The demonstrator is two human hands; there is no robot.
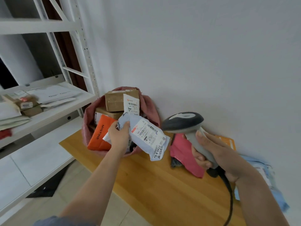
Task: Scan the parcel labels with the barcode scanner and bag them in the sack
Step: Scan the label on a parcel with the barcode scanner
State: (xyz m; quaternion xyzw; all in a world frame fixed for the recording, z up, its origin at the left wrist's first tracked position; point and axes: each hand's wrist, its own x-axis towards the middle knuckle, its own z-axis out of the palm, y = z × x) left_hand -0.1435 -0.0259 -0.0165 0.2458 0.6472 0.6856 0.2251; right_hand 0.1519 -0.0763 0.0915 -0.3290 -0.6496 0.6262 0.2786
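My left hand (119, 135) grips one end of a pale grey mailer parcel (147, 136), its white barcode label facing up, held over the mouth of the pink sack (150, 103). The sack stands at the far end of the wooden table and holds brown cardboard boxes (114, 101) and an orange "MISTINE" packet (99, 136). My right hand (210, 152) is closed round the handle of a grey and black barcode scanner (183, 122), whose head points left toward the parcel, close beside it.
A pink mailer (185, 154), an orange packet (228, 141) and light blue mailers (267, 176) lie on the wooden table (154, 185) against the white wall. The scanner's black cable (229, 201) trails toward me. White metal shelving (48, 101) with envelopes and small boxes stands at the left.
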